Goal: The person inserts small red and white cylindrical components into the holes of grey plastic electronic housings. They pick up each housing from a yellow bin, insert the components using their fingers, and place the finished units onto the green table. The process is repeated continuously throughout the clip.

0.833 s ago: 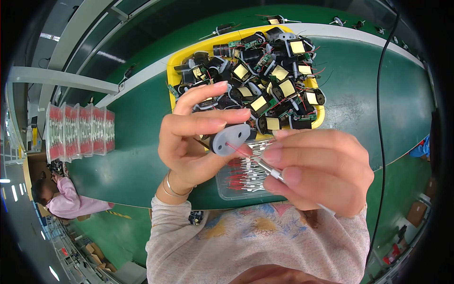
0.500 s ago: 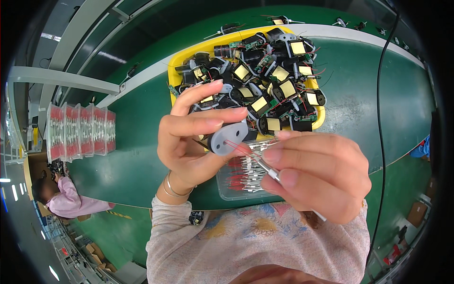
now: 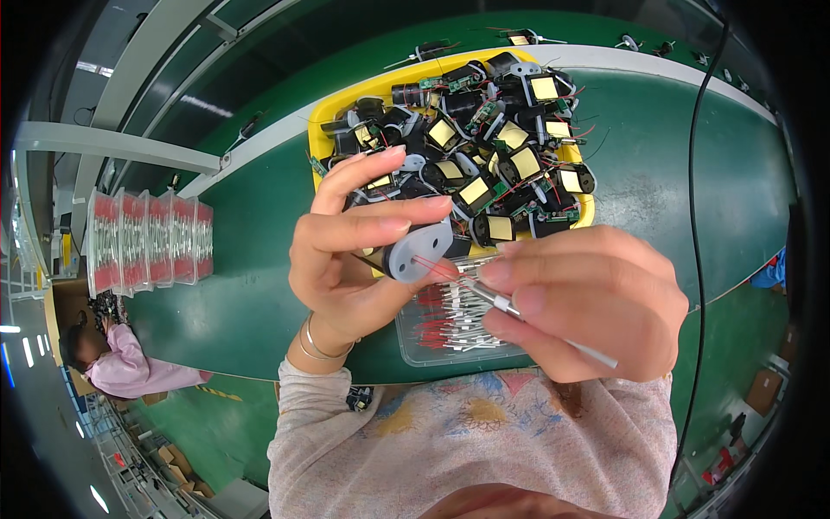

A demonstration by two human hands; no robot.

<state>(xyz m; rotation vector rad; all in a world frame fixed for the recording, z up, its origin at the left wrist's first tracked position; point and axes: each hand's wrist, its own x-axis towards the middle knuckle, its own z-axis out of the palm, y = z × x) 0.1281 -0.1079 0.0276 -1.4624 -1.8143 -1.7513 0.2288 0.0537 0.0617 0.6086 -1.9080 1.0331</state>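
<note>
Between the fingertips and thumb of my left hand [image 3: 346, 246] is a dark cylindrical part with a pale grey oval end plate [image 3: 420, 246] that has small holes. Thin red wires [image 3: 435, 266] run from this plate toward my right hand [image 3: 596, 303]. My right hand pinches a slim silver-and-white rod [image 3: 501, 303], its tip at the wires and its white tail [image 3: 596, 353] sticking out below the fingers. Whether wires and rod are joined is too small to tell. Under both hands sits a clear plastic box [image 3: 415, 356] of similar white rods with red ends.
Behind my hands a yellow tray [image 3: 324, 112] is heaped with black parts, green circuit boards and wires. Stacked clear boxes [image 3: 147, 242] stand left on the green table [image 3: 666, 173]. A black cable [image 3: 694, 190] hangs at right. Another person [image 3: 130, 368] works far left.
My right hand has shifted slightly up and right, and the rod's tail has swung up to the right. My left hand barely moves. Parts beyond the far rail have slid right.
</note>
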